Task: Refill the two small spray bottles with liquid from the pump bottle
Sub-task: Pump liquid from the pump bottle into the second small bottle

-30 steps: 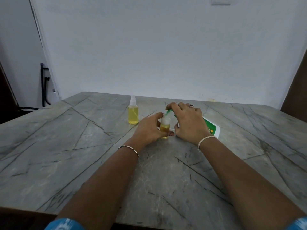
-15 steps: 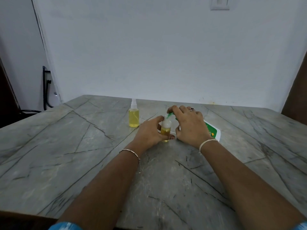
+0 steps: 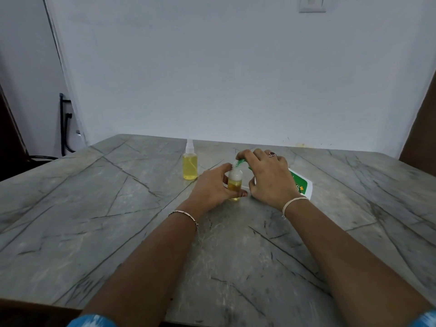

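Note:
My left hand (image 3: pixel 210 185) grips a small clear bottle (image 3: pixel 234 183) of yellow liquid that stands upright on the table, its neck open and foamy. My right hand (image 3: pixel 269 178) holds the white and green pump bottle (image 3: pixel 302 185), which is tilted over with its green spout (image 3: pixel 239 162) at the small bottle's mouth. The hand hides most of the pump bottle. A second small spray bottle (image 3: pixel 190 162), capped and full of yellow liquid, stands upright to the left, apart from both hands.
The grey marble-pattern table (image 3: pixel 118 208) runs to a white wall at the back. A dark cable (image 3: pixel 63 123) hangs at the far left. A brown panel (image 3: pixel 422 128) stands at the right edge.
Both hands hold the same grip on the two bottles. The view has shifted slightly, so everything sits a little lower in the frame.

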